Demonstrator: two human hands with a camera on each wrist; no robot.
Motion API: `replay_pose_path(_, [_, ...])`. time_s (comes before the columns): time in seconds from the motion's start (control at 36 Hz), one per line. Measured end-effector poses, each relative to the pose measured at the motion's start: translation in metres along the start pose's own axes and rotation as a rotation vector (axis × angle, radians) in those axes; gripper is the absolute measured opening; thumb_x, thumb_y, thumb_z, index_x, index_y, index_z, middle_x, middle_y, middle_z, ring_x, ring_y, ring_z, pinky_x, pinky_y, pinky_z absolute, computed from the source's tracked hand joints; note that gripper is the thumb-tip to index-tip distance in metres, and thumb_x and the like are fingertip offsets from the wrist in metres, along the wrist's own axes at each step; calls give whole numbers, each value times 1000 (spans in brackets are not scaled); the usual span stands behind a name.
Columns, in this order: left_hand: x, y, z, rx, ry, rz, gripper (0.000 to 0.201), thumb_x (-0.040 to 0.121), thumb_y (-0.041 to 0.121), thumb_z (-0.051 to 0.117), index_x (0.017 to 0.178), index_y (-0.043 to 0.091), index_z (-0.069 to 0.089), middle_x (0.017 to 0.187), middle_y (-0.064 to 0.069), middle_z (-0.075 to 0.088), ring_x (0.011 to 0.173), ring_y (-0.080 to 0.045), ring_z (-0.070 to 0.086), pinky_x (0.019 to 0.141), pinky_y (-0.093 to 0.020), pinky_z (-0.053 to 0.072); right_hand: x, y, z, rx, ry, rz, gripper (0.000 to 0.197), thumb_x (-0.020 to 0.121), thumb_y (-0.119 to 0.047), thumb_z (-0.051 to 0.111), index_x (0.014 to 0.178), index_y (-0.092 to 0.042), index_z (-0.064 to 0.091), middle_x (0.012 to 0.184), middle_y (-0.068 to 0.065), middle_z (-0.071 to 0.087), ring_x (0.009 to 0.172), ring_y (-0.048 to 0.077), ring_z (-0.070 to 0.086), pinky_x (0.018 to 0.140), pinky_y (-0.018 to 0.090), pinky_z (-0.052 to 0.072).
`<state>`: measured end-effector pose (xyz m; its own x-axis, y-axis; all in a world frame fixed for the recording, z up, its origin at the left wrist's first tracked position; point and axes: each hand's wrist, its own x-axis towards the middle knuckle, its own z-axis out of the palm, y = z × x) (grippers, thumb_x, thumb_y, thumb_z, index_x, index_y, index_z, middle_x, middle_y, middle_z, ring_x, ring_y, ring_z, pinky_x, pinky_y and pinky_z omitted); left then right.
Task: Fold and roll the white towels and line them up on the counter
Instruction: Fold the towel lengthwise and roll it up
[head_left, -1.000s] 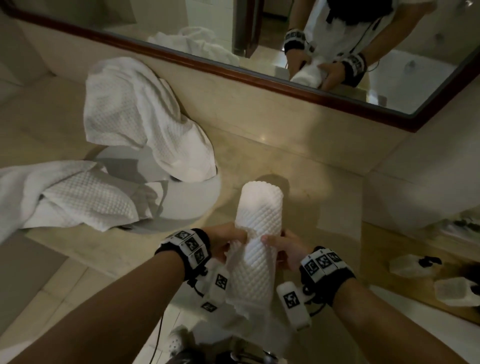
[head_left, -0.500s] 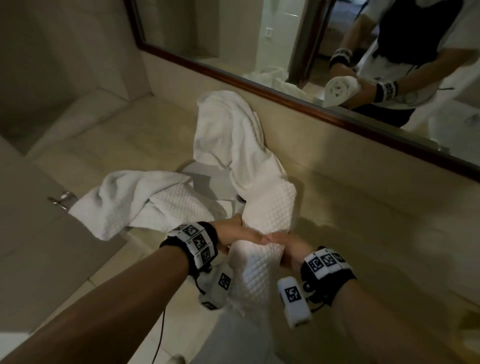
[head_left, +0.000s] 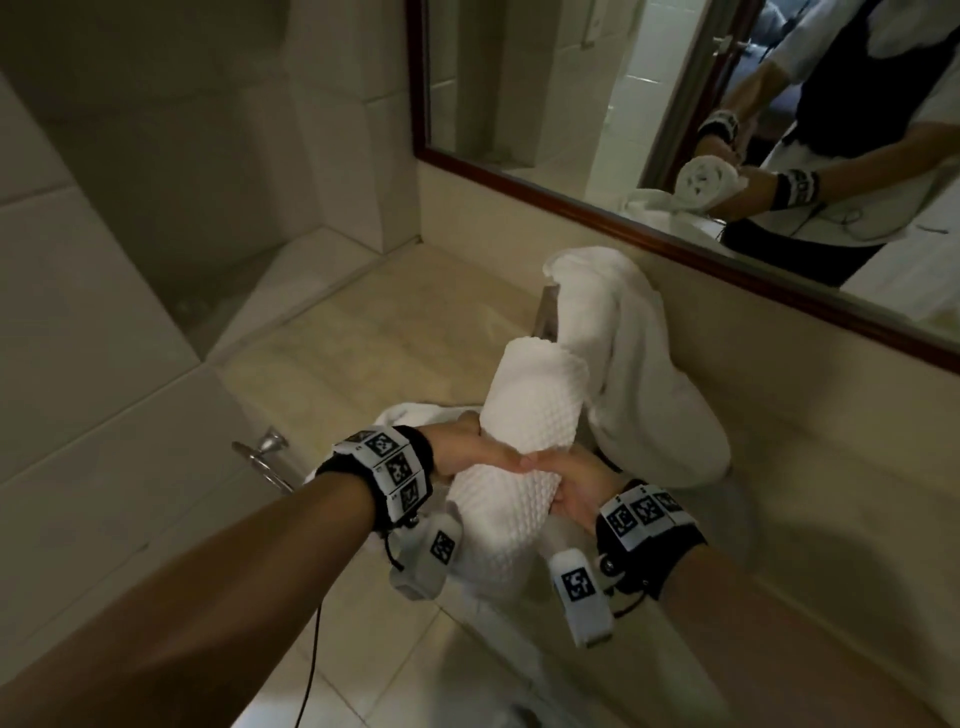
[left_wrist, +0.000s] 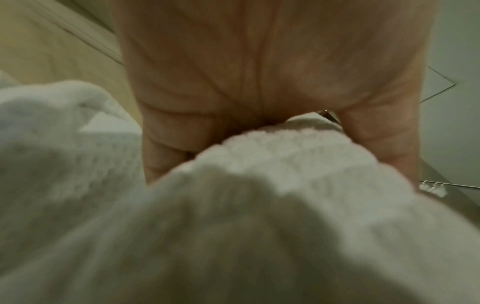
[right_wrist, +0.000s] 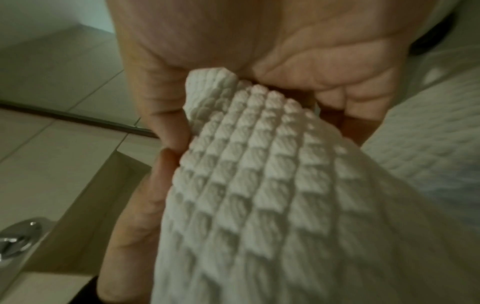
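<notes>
Both hands wrap the roll (head_left: 524, 431) mid-air above the surface (head_left: 374, 332): left hand (head_left: 467, 452), right hand (head_left: 571, 488), fingertips meeting on top. A loose towel (head_left: 639, 374) slumps behind.

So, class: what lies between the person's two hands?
The rolled white waffle-textured towel, gripped by the left hand and right hand; the head view shows it best.

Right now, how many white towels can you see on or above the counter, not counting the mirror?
3. A rolled towel held in both hands; a loose towel heaped against the wall below the mirror; another loose towel partly hidden behind the left hand.
</notes>
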<state>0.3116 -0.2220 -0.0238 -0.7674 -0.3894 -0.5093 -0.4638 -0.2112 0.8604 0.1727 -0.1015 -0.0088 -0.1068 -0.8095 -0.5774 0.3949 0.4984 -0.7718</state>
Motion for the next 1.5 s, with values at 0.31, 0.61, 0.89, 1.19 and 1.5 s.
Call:
replay_pose_path(0.31, [44, 44, -112, -50, -100, -16, 57, 85, 15, 66, 136, 2, 46, 130, -10, 58, 111, -15, 60, 96, -25, 49, 117, -66, 34, -23, 68, -74, 31, 84, -5, 66, 112, -14, 57, 101, 10, 67, 91, 25, 66, 68, 36, 56])
replay_pose_path(0.61, [85, 76, -220, -54, 26, -103, 63, 81, 26, 72, 135, 5, 49, 128, -9, 61, 117, -25, 59, 104, -44, 44, 212, -142, 63, -156, 127, 2, 55, 84, -21, 67, 134, -9, 48, 128, 17, 57, 112, 37, 57, 83, 45, 52])
replay_pose_path(0.89, [128, 108, -307, 42, 15, -49, 76, 77, 35, 73, 141, 8, 41, 135, -13, 55, 121, -27, 56, 102, -40, 46, 304, -181, 87, -97, 249, -15, 83, 58, -30, 80, 132, -7, 50, 119, 16, 62, 101, 36, 63, 72, 44, 57])
replay_pose_path(1.19, [203, 111, -394, 154, 76, -88, 67, 89, 30, 65, 145, 11, 35, 142, -10, 47, 127, -27, 48, 102, -35, 42, 402, -219, 125, -75, 434, 57, 52, 89, -16, 64, 137, -5, 46, 129, 18, 57, 113, 37, 57, 97, 50, 48])
replay_pose_path(1.5, [257, 114, -442, 451, 84, -160, 60, 102, 17, 43, 151, 4, 11, 158, -13, 17, 144, -26, 21, 112, -26, 20, 480, -224, 144, -343, 466, 191, 52, 96, -36, 47, 139, -8, 41, 128, 19, 56, 108, 38, 59, 93, 50, 51])
